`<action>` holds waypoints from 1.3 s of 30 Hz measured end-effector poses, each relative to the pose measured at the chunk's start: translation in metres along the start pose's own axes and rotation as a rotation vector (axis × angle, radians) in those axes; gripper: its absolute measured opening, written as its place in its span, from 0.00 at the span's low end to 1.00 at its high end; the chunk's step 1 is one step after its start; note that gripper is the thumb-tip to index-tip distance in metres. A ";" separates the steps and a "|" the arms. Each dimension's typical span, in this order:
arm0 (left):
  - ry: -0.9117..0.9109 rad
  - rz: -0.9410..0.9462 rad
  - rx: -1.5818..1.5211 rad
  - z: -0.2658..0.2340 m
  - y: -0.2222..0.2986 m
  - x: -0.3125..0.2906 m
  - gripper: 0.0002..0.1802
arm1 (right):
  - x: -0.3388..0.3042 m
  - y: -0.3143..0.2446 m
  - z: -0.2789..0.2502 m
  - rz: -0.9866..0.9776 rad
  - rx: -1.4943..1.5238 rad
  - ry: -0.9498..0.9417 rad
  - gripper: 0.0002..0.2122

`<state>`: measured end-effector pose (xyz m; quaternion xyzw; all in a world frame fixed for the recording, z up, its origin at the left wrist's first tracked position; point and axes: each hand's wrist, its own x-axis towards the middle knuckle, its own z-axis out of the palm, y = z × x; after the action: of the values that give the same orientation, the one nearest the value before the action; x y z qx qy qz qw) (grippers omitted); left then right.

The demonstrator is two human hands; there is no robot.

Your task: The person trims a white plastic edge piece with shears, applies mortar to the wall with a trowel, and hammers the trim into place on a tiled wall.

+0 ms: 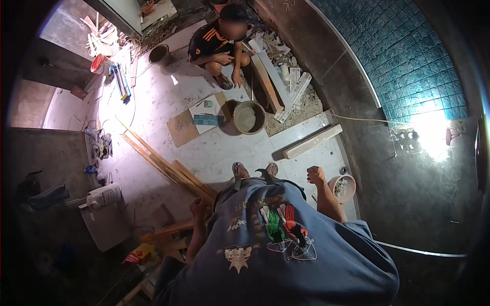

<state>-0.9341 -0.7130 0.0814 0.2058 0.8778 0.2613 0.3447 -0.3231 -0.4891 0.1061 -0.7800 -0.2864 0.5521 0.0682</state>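
Observation:
My right hand [316,176] is held out in front of me on the right, fingers curled in and nothing visible in them. Just beyond its forearm stands a pinkish bucket [349,189] with rubble in it. My left hand [198,207], dim in shadow, hangs low on my left with its fingers curled and no object showing in it. Nearest to that hand are long wooden planks [171,172] lying slantwise on the floor. Ahead of my feet is a round mortar tub [255,127] with grey content, and left of it a stack of teal tiles [206,120].
A co-worker [214,46] squats at the far side, one hand reaching toward the floor. Beside them long beams [278,81] border rubble. A pale block [312,142] lies ahead of my right hand. Cardboard [182,130], a dark bucket [160,55] and cardboard boxes [104,217] stand leftward.

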 end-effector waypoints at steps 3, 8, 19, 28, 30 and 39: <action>-0.087 0.054 0.120 -0.009 -0.010 0.001 0.18 | 0.002 0.007 -0.001 -0.034 0.002 -0.028 0.10; -0.077 -0.013 -0.012 -0.023 0.068 -0.024 0.18 | 0.035 0.045 0.007 -0.026 0.063 -0.086 0.10; 0.148 0.004 -0.027 -0.029 0.068 -0.050 0.15 | 0.070 -0.003 0.043 -0.020 -0.089 -0.248 0.10; 0.163 -0.140 0.121 -0.060 0.005 -0.015 0.19 | 0.060 -0.086 0.056 -0.069 -0.091 -0.110 0.14; 0.210 -0.180 -0.006 -0.081 0.012 0.025 0.19 | 0.032 -0.093 0.070 0.006 -0.088 -0.052 0.14; 0.149 -0.181 -0.574 -0.130 -0.008 0.119 0.12 | -0.012 -0.152 0.175 -0.293 -0.392 -0.121 0.14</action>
<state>-1.1089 -0.6962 0.0984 0.0011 0.8059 0.4811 0.3451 -0.5397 -0.4066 0.1130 -0.6939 -0.5015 0.5162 -0.0223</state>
